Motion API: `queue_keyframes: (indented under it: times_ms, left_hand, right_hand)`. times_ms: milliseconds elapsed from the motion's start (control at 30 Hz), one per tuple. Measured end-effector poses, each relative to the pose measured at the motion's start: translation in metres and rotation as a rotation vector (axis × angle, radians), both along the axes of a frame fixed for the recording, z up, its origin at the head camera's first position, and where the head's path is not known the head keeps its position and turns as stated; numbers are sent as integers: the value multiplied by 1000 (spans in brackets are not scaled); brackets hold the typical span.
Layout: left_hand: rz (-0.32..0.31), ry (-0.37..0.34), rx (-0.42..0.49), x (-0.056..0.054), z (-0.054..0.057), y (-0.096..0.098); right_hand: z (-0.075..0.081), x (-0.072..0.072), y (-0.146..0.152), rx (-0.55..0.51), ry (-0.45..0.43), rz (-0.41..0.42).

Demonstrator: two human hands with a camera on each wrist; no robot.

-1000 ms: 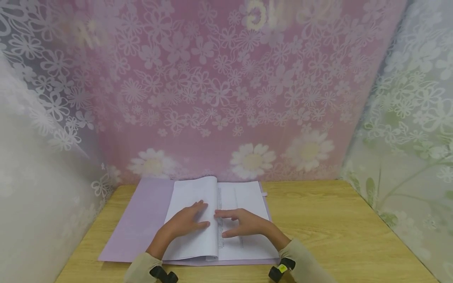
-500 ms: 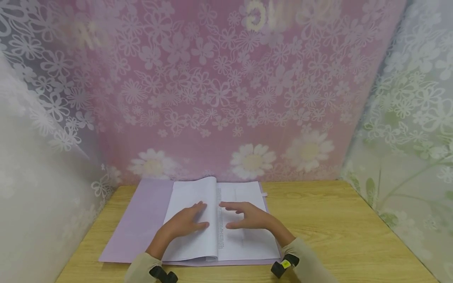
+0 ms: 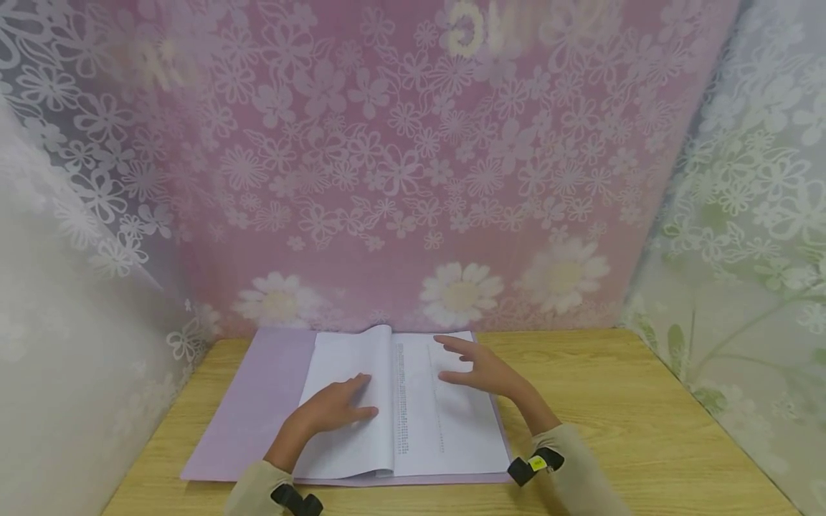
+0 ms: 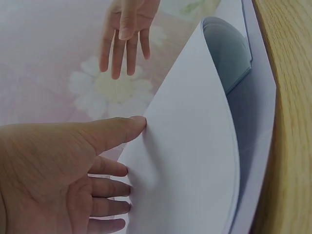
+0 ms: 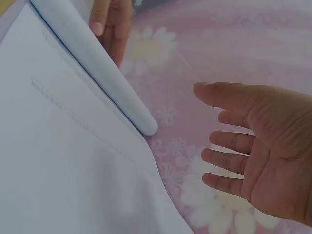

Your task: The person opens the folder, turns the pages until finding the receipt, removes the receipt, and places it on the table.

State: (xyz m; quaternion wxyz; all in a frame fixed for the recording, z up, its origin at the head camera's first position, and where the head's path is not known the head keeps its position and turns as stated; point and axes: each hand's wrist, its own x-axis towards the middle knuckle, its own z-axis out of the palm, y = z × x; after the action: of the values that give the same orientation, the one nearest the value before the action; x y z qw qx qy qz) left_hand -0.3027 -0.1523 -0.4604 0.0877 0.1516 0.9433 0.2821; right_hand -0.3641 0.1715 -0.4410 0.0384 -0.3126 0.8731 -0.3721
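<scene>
A lilac folder (image 3: 241, 408) lies spread on the wooden table, with a stack of white sheets inside it. The turned-over left pages (image 3: 348, 451) bulge up toward the fold and look blank. Columns of small print run down the right page (image 3: 419, 444). My left hand (image 3: 332, 407) presses the left pages with fingers extended; in the left wrist view its fingertips (image 4: 139, 122) meet the paper. Over the upper right page hovers my right hand (image 3: 480, 365), fingers spread and holding nothing, apart from the paper in the right wrist view.
The wooden table (image 3: 613, 416) extends to the right of the folder. Behind it rises a pink flowered curtain (image 3: 400, 215), with pale patterned curtains at the left and right sides. Each sleeve carries a black wrist strap (image 3: 535, 464).
My right hand has moved away from the fold, right and toward the back, uncovering more print. The left hand stays nearly in place, and the fold of the pages shifts slightly left.
</scene>
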Motion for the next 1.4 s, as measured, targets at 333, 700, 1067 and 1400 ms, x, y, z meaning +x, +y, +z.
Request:
queue_keyframes:
  times_ms: [333, 700, 1067, 1400]
  left_hand:
    - [5, -23, -19, -3, -8, -5]
    - [14, -29, -20, -2, -3, -5]
    - [9, -30, -21, -2, -3, -4]
    - [7, -32, -16, 0, -3, -3]
  right_hand:
    - [-8, -16, 28, -26, -38, -97]
    - [-23, -28, 38, -20, -65, -159]
    - [-38, -34, 43, 30, -154, -205]
    - [-47, -38, 47, 75, -132, -207]
